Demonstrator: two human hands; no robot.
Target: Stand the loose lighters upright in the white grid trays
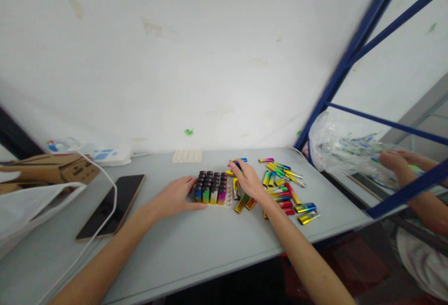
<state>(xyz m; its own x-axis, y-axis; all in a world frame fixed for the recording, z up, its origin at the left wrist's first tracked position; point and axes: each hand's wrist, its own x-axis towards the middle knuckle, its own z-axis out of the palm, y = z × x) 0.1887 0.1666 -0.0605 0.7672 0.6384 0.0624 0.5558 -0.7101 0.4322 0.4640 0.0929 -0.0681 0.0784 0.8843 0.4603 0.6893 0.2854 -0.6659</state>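
Note:
A white tray (228, 196) holds upright lighters (213, 195) with black tops and shiny blue, green, yellow and pink bodies, packed in rows; white holes show along its right side. My left hand (180, 196) is closed around the tray's left side, with the thumb along the front edge and fingers against the lighters. To the right of the tray, my right hand (249, 179) is closed in a pinch on a lighter (238, 165) with a dark end, partly hidden by the fingers. Many loose metallic lighters (276, 193) lie scattered beyond that hand.
An empty white tray (187, 156) lies by the wall. On the left are a phone (112, 207) with a white cable across it, a cardboard box (63, 167) and a white plastic bag (31, 216). Blue shelf posts (345, 67) and another person's hands (399, 160) are at right.

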